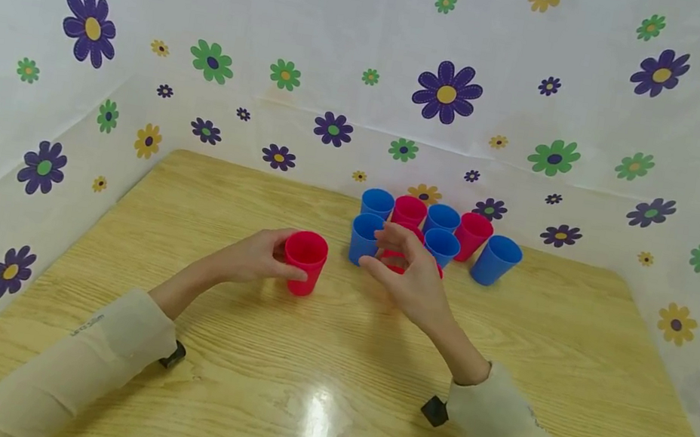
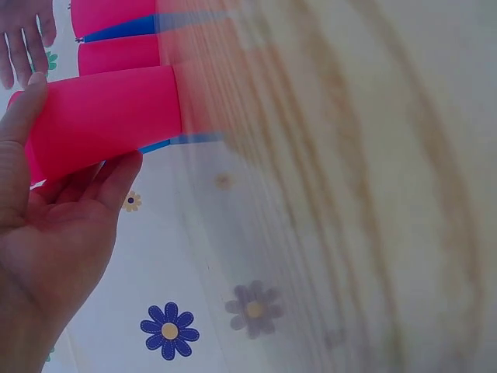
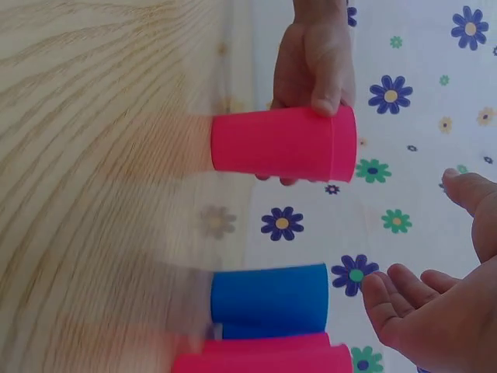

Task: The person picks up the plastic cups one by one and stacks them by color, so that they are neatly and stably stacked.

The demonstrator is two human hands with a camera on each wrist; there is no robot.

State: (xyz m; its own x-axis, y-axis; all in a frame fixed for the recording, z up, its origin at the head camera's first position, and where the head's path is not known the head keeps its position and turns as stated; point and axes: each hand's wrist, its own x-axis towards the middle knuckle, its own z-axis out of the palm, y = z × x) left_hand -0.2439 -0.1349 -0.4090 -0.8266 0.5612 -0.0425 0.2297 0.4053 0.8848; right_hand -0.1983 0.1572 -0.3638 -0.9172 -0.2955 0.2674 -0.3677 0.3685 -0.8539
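Note:
My left hand [image 1: 256, 257] grips a red cup [image 1: 301, 286] that stands upright, left of a cluster of cups. The thumb lies across the near side, and fingers reach behind it. In the right wrist view a band runs round this red cup [image 3: 272, 144] just below its rim. My right hand [image 1: 418, 287] hovers in front of the cluster with fingers spread and nothing in them. A blue cup [image 1: 361, 242] is nearest its fingertips. It partly hides a red cup [image 1: 393, 262] at the cluster's front. The right wrist view shows that hand [image 3: 443, 307] apart from the cups.
More blue and red cups stand upright in rows at the back, among them a red cup [image 1: 474, 234] and a blue cup [image 1: 496, 263] at the right end. The wooden table [image 1: 230, 368] meets a flower-print cloth [image 1: 350, 43] behind and at both sides.

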